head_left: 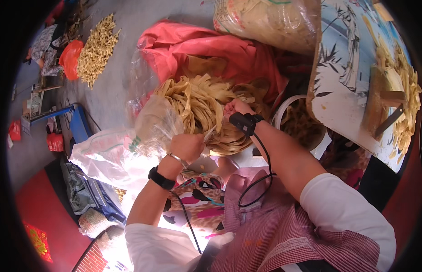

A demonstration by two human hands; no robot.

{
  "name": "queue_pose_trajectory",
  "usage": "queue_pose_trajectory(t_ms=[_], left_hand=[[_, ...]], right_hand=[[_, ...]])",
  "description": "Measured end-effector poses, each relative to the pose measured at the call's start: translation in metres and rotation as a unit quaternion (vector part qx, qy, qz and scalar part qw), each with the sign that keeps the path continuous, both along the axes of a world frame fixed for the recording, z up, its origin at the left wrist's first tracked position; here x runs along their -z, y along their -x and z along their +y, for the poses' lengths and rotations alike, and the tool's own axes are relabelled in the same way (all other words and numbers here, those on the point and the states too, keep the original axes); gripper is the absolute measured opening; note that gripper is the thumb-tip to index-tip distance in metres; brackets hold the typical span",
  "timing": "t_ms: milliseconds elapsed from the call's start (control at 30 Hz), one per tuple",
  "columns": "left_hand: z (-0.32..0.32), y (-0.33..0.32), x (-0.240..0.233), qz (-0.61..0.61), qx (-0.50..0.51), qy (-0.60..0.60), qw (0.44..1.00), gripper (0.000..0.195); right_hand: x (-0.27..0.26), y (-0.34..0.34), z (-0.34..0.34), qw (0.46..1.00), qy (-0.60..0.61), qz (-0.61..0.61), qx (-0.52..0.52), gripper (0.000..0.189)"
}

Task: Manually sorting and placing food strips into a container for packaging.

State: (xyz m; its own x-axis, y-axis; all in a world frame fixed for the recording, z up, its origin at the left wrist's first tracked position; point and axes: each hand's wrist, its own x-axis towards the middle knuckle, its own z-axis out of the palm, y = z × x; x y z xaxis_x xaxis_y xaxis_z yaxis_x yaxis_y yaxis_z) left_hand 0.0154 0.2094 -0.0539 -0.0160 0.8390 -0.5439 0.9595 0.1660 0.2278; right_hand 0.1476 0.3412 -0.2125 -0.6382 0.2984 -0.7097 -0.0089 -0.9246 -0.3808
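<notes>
Long tan dried strips (197,98) lie coiled in a thick bundle in front of me, partly inside a clear plastic bag (156,119). My left hand (186,148) is closed on the gathered edge of that bag at the bundle's near side. At the bundle's right side my right hand (236,108) has its fingers curled against the strips; what lies between its fingers is hidden. Behind the bundle spreads a red plastic sack (211,47) with more flat tan pieces at its mouth.
A large clear bag of tan pieces (269,23) lies beyond the red sack. At right stand a white bucket (299,125) and a printed board (340,98) bearing strips and a wooden block tool. A heap of tan pieces (97,51) lies on the floor at upper left, near another person.
</notes>
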Motion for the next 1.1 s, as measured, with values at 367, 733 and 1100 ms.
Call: queue_pose_trajectory(t_ms=[367,733,1100], left_hand=[[-0.011,0.008,-0.009,-0.095,-0.007,-0.107,0.99,0.014],[-0.001,0.02,0.029,0.081,0.009,-0.192,0.978,0.013],[0.005,0.106,-0.026,-0.089,-0.118,-0.236,0.96,0.028]], right_hand=[[0.1,0.001,0.032,0.988,0.127,-0.081,-0.028,0.027],[-0.066,0.064,0.029,0.989,0.021,-0.007,-0.15,0.012],[-0.058,0.001,-0.024,0.751,-0.623,-0.096,-0.198,0.035]])
